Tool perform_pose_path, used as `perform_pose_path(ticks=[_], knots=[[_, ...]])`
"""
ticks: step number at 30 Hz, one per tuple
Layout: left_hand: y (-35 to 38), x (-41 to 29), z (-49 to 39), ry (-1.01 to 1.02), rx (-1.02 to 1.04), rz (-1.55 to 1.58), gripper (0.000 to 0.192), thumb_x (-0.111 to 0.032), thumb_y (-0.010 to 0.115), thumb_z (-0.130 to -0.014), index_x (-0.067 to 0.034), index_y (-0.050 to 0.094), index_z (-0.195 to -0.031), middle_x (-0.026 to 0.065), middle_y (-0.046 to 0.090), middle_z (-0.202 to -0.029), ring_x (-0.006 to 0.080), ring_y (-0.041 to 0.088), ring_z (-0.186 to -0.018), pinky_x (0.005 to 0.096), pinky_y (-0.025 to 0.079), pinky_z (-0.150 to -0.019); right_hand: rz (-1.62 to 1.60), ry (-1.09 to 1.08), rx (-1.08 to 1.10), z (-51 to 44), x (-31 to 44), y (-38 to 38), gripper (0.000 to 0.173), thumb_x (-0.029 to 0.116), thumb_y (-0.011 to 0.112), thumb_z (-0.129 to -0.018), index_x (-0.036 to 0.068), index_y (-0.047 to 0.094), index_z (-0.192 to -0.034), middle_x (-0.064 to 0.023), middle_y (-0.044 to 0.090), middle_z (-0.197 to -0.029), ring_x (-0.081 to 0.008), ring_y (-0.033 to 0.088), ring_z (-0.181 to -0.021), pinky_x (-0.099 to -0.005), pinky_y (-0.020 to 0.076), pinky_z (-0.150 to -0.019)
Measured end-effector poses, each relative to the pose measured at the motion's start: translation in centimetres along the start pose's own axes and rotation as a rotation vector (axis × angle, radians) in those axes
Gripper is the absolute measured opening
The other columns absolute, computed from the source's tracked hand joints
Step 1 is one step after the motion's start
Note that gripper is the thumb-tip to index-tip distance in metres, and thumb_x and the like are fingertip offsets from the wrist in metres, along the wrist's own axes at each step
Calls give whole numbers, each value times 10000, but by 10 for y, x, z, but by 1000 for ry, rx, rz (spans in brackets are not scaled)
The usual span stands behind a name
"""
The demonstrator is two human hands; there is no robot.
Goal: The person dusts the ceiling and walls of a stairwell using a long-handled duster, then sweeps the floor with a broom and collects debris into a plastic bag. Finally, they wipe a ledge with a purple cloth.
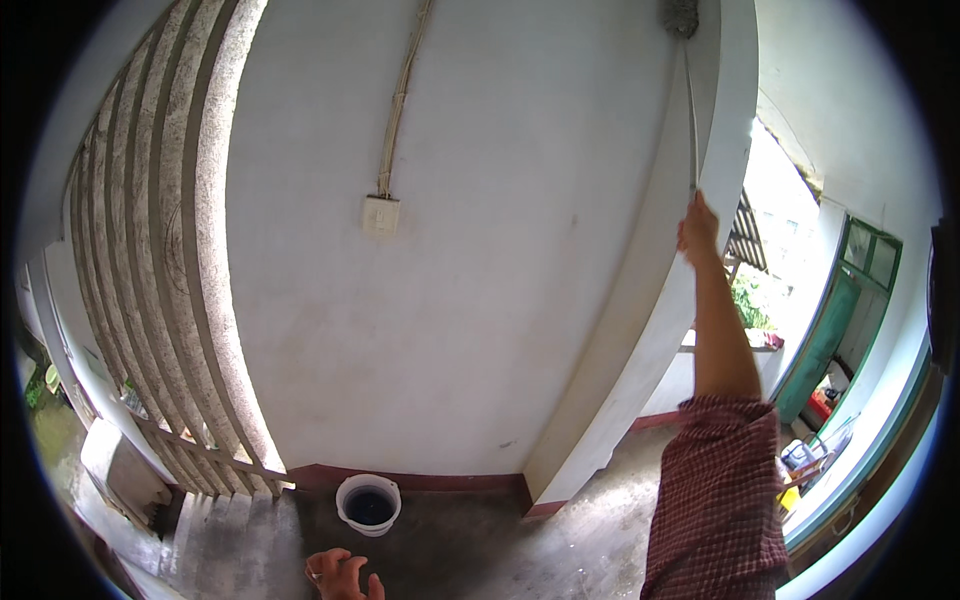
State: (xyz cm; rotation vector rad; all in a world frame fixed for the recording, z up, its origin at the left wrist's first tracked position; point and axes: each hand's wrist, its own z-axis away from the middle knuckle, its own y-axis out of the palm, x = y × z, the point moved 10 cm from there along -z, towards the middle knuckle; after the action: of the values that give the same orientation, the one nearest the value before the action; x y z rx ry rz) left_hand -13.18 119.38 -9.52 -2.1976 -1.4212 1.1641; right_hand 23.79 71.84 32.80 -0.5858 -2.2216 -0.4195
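Note:
My right hand [698,227] is raised, closed around the lower end of a long thin pole [692,112]. At the pole's top is a fuzzy grey duster head [681,18], near the upper part of a white pillar [667,195]; whether it touches is not plain. Low in the view, my left hand [345,574] holds nothing, its fingers apart and curled. Just beyond it a white plastic bucket [369,531] with dark liquid stands on the floor against the wall.
A white wall [450,315] with a switch box [381,216] and cables is ahead. Concrete slats [214,225] rise at left, a pale block-like object [124,469] beyond them. At right are a green door [829,330], a low ledge [686,347] and clutter with a metal frame [814,457].

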Motion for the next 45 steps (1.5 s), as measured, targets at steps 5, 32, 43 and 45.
perform_pose_path(ticks=[5, 32, 43, 45], knots=[[7, 12, 9, 33, 46, 32, 284, -174, 603, -719, -69, 585, -983, 156, 513, -1026, 346, 480, -972, 491, 328, -845, 97, -3, 77, 99, -157, -27, 440, 176, 403, -958, 211, 399, -1397, 35, 357, -528, -70, 390, -381, -254, 326, -328], [-50, 47, 44, -14, -81, -1, 261, -149, 633, -666, -53, 562, -898, 151, 502, -987, 370, 465, -945, 523, 375, -789, 209, -108, 68, 410, -233, 43, 517, 44, 407, -903, 66, 331, -1414, -138, 616, -871, -149, 473, -560, -295, 412, -514], [-33, 48, -9, -112, -200, -85, 238, -156, 601, -692, -41, 540, -891, 175, 500, -980, 387, 459, -937, 529, 359, -772, 135, -83, 268, 184, -93, 206, 554, 91, 440, -930, 118, 250, -1449, -102, 481, -627, -175, 518, -505, -342, 449, -495], [-26, 48, -13, -103, -222, -108, 238, -161, 604, -697, -39, 537, -890, 174, 498, -973, 386, 457, -932, 528, 359, -776, 216, -142, 289, 177, -83, 221, 554, 102, 432, -937, 118, 231, -1453, -130, 569, -699, -226, 573, -539, -352, 453, -511]])
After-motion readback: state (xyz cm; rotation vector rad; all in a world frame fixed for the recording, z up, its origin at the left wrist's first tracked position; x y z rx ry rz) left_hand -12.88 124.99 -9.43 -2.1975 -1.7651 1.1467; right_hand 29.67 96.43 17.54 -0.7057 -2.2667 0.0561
